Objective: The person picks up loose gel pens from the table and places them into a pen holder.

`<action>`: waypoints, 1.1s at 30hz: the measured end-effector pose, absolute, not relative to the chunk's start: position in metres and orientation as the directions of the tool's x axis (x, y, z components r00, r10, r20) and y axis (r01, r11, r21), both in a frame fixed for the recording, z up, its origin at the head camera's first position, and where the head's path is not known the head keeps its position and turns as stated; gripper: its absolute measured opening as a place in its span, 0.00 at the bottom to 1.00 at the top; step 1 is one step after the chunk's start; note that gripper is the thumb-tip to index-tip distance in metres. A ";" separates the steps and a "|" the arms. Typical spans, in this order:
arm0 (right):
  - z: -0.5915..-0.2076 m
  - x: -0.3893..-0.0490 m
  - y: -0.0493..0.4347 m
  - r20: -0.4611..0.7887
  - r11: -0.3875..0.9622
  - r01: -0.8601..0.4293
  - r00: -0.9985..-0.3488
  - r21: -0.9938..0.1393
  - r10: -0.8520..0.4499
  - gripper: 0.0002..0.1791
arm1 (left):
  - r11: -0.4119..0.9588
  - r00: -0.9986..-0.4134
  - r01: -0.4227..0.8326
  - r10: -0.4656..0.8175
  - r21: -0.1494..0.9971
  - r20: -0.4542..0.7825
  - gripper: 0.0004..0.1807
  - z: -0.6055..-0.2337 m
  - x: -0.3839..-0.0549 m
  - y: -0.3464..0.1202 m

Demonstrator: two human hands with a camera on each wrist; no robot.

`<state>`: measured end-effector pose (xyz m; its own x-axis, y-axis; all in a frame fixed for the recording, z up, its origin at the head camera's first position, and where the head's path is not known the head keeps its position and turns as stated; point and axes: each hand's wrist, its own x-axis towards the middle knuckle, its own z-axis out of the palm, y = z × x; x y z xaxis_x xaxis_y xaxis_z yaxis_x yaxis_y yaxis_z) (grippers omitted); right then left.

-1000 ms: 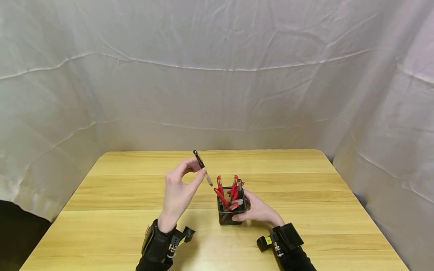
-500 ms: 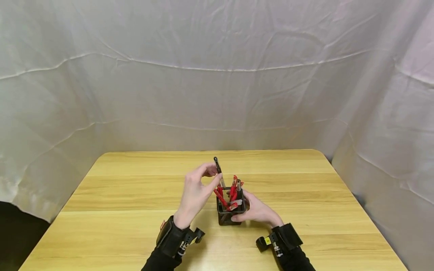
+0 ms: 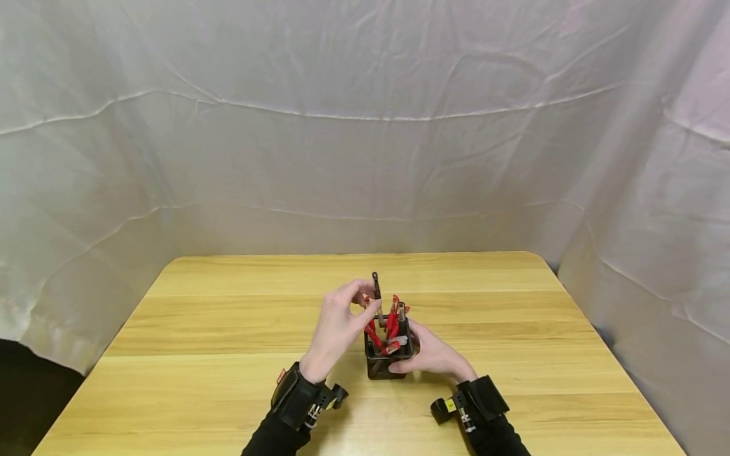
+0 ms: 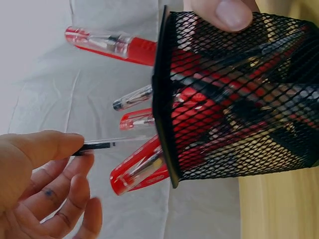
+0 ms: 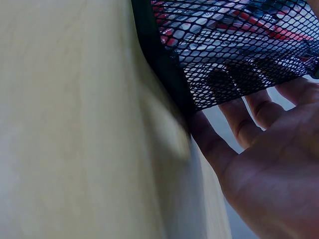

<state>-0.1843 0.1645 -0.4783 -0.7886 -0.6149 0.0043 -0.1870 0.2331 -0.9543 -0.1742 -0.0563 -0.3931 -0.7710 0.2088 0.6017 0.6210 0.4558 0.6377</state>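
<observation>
In the head view my left hand [image 3: 336,323] pinches a slim pen [image 3: 376,286], dark at its upper part and clear toward its lower end, between thumb and fingers. That lower end is at the mouth of a black mesh pen holder [image 3: 388,368], among the pens there. My right hand [image 3: 431,354] grips the holder from the right side; the right wrist view shows its fingers [image 5: 239,122] against the mesh. Several red pens [image 4: 137,169] with clear caps lean inside the holder, along with a dark-capped pen [image 3: 402,311]. How deep the held pen reaches is hard to see.
The holder stands on a light wooden table [image 3: 199,329]. Pale fabric [image 3: 365,171] hangs behind the table and at both sides. Black wrist straps with small cameras [image 3: 441,410] sit on both forearms.
My left hand has moved right and slightly down, bringing the pen from left of the holder to over its mouth and more upright. My right hand and the holder have barely moved.
</observation>
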 end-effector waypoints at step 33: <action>-0.478 -0.184 0.164 0.008 0.247 -0.201 -0.791 -0.948 -0.611 0.46 | 0.622 -0.916 0.318 0.006 0.716 0.402 0.40 -0.430 -0.191 -0.111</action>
